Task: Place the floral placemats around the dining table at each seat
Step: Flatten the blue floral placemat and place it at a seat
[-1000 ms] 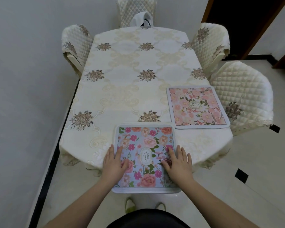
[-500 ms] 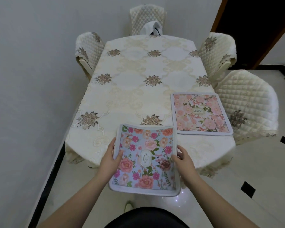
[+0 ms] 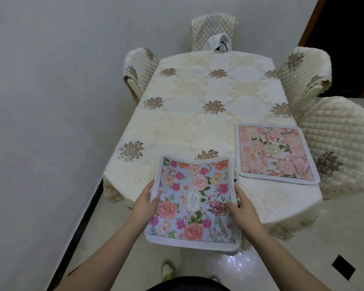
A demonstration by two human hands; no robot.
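**Blue mat held at the near table edge**

I grip the blue floral placemat [image 3: 194, 202] by its sides, left hand [image 3: 144, 203] and right hand [image 3: 243, 208] pinching it, fingers hidden underneath. It bows over the cream-clothed dining table [image 3: 198, 114] edge. The pink floral placemat [image 3: 273, 152] lies flat beside the right quilted chair [image 3: 343, 143], partly cut off.

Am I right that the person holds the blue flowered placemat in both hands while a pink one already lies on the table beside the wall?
Not quite. In the head view the pink placemat lies on the table's right side, away from the wall, in front of a quilted chair. The rest holds: left hand and right hand grip the blue placemat by its side edges.
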